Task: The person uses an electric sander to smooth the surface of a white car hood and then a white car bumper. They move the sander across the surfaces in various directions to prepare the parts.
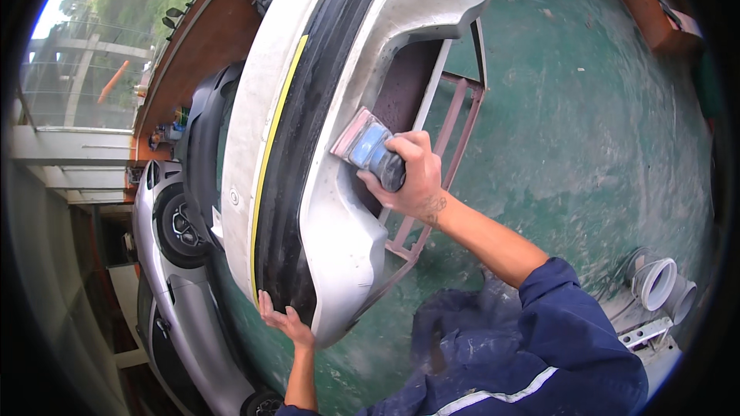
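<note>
A white car bumper with a long black centre strip and a yellow tape line lies slantwise in front of me. My right hand is wrapped round a blue-and-black hand sander. The sander's pinkish pad meets the white inner edge of the bumper beside a recessed opening. At the bumper's near end my left hand rests against the black strip, fingers spread and stretched out. Its palm is partly turned from view.
A pinkish metal stand is under the bumper. Silver car and dark bumper-like part are at left. White buckets stand at lower right. Green dusty floor spreads right; an orange-brown beam lies at the far right.
</note>
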A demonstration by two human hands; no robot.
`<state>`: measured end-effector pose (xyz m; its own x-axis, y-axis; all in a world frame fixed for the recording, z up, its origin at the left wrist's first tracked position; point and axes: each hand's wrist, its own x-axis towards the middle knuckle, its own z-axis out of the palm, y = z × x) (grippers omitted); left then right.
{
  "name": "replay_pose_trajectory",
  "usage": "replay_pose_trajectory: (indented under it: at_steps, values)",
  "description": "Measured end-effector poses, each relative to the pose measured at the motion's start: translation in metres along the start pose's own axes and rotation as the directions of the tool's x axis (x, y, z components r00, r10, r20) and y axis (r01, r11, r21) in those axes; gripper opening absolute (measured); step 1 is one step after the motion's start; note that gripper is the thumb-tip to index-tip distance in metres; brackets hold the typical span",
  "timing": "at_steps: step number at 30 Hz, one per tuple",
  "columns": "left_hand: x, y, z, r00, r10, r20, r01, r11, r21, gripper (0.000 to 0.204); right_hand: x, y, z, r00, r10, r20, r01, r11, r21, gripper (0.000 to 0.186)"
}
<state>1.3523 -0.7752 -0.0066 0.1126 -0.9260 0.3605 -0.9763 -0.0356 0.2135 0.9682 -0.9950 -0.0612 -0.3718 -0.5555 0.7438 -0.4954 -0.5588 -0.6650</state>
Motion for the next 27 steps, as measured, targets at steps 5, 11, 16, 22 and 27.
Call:
replay_pose_trajectory:
  at_steps: [5,11,16,22,27]
  values:
    - [0.001,0.001,0.003,1.0,-0.006,-0.018,0.006,1.0,0.013,0.068,0.045,0.015,0.0,0.966,0.199,-0.163,-0.213,0.974,-0.076,0.071]
    - [-0.002,-0.003,0.002,1.0,-0.012,-0.029,0.012,1.0,0.018,0.067,0.006,-0.025,-0.009,0.9,0.42,0.119,-0.435,0.886,0.162,0.064]
    - [0.001,0.001,0.001,1.0,0.01,-0.028,-0.01,1.0,0.017,0.067,0.044,-0.013,-0.007,0.754,0.656,0.031,-0.643,0.727,0.241,0.057]
    - [0.0,0.005,0.005,0.999,-0.015,-0.047,0.016,1.0,0.021,0.066,0.089,0.003,-0.009,0.513,0.858,0.022,-0.83,0.49,0.267,0.063]
    - [-0.001,0.001,0.004,0.999,-0.014,-0.045,0.016,0.999,0.033,0.066,0.058,-0.025,-0.011,0.564,0.818,0.114,-0.822,0.543,0.173,0.064]
